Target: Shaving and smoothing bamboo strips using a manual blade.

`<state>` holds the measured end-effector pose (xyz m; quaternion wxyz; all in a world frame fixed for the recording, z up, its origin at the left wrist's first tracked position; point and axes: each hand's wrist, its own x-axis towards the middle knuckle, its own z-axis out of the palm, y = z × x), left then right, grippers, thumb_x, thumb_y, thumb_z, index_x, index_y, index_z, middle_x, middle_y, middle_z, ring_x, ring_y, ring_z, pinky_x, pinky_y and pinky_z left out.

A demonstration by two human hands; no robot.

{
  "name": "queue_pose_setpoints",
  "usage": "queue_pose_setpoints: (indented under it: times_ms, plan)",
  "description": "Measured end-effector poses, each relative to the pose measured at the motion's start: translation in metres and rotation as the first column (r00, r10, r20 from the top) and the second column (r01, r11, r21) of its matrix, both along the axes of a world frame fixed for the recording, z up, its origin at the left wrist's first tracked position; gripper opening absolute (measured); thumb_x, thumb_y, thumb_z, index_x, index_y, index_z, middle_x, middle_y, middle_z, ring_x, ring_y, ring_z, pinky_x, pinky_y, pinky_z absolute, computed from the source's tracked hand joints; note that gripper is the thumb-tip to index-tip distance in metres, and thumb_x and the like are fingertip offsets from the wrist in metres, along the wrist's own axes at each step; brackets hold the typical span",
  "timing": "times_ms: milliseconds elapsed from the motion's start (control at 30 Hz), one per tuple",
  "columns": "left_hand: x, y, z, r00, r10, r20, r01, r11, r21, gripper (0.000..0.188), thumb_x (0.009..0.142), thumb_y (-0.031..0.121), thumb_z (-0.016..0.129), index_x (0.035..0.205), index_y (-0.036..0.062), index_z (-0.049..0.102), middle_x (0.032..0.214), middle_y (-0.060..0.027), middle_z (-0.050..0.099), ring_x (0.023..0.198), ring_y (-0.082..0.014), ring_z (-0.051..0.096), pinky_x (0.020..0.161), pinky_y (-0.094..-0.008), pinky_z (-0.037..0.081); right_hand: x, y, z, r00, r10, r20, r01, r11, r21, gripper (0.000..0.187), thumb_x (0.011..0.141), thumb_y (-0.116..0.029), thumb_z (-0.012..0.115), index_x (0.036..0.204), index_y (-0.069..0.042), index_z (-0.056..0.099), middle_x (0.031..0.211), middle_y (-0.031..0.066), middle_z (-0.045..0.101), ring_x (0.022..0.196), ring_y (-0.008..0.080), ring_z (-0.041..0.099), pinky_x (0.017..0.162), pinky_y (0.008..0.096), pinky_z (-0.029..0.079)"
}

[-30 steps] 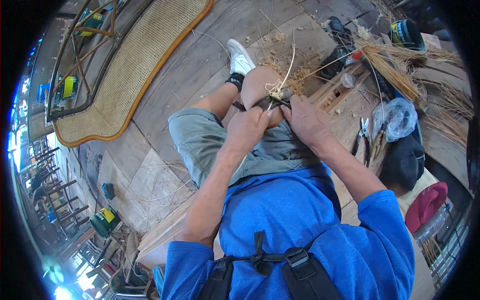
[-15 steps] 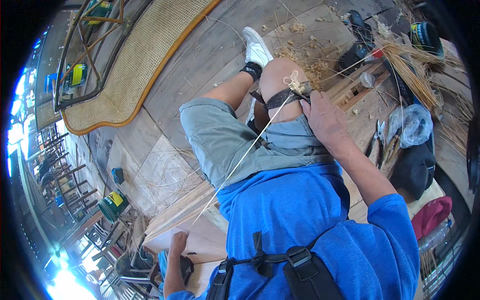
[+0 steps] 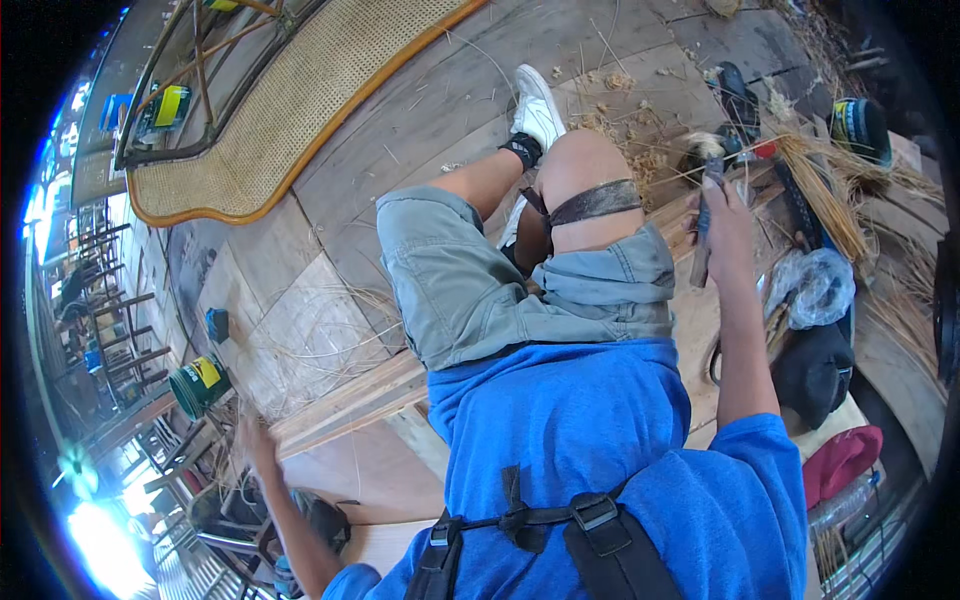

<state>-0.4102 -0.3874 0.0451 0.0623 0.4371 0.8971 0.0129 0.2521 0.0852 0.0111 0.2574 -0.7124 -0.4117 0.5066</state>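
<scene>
My right hand (image 3: 728, 225) is raised to the right of my bent knee, closed around a flat, dark knife-like tool (image 3: 703, 215). A small tuft of pale shavings (image 3: 707, 147) clings to the tool's far end. A dark band (image 3: 597, 202) is wrapped around my leg by the knee, with bare skin on both sides. My left hand (image 3: 255, 445) is out at the lower left near a green tub (image 3: 200, 386). Motion smears its fingers, so its grip and any strand in it cannot be made out.
A wood-framed woven cane panel (image 3: 330, 85) lies at upper left. Curled shavings (image 3: 640, 170) litter the boards beyond my knee. At right are a bundle of cane strips (image 3: 825, 205), clear plastic wrap (image 3: 812, 288), a black cap (image 3: 812, 370) and a maroon cloth (image 3: 842, 465). Wooden planks (image 3: 350, 405) lie at left.
My right hand has lifted off the knee band and moved right with the tool. My left hand has swung farther left. The pale strand stretched between knee and left hand no longer shows.
</scene>
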Motion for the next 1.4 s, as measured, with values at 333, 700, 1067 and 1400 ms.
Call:
queue_pose_setpoints:
  times_ms: [333,700,1067,1400]
  plan:
    - [0.375,0.333,0.013,0.255,-0.183,0.95,0.026,0.983,0.182,0.021,0.09,0.021,0.048,0.094,0.0035,0.058,0.073,-0.0051,0.057,0.066,-0.0111,0.051,0.06,-0.0267,0.042,-0.121,-0.065,0.054,0.726,0.134,-0.675,-0.335,0.926,-0.176,0.019,0.082,-0.023,0.061,0.082,-0.004,0.061,0.061,0.0014,0.053,0.051,0.0105,0.051,0.048,0.0246,0.041]
    - [0.258,0.232,-0.015,0.753,-0.008,0.658,0.047,0.998,-0.043,0.02,0.084,0.016,0.051,0.088,-0.0012,0.059,0.074,-0.0094,0.06,0.072,-0.0157,0.056,0.066,-0.0295,0.045,-0.006,0.038,0.014,0.924,-0.054,-0.38,0.129,0.976,0.174,0.014,0.082,-0.017,0.061,0.077,-0.004,0.059,0.059,0.0028,0.055,0.048,0.0098,0.05,0.044,0.0225,0.039]
    - [0.272,0.279,0.015,0.885,-0.335,0.325,0.33,0.941,0.071,0.028,0.079,0.017,0.057,0.1,-0.0009,0.056,0.106,-0.0174,0.058,0.098,-0.0321,0.055,0.085,-0.039,0.042,-0.008,0.028,0.025,0.873,-0.084,-0.481,0.177,0.972,0.152,0.021,0.081,-0.022,0.065,0.074,-0.005,0.055,0.06,0.0036,0.054,0.048,0.0123,0.052,0.043,0.0246,0.041]
    - [0.433,0.411,0.01,0.37,-0.523,0.767,0.283,0.85,0.444,0.027,0.086,0.019,0.055,0.103,-0.0027,0.056,0.084,-0.0101,0.063,0.077,-0.0236,0.06,0.071,-0.031,0.047,-0.068,-0.016,0.042,0.791,-0.063,-0.608,0.078,0.997,-0.002,0.019,0.082,-0.018,0.063,0.075,-0.003,0.054,0.059,0.0036,0.049,0.048,0.0156,0.051,0.045,0.028,0.042]
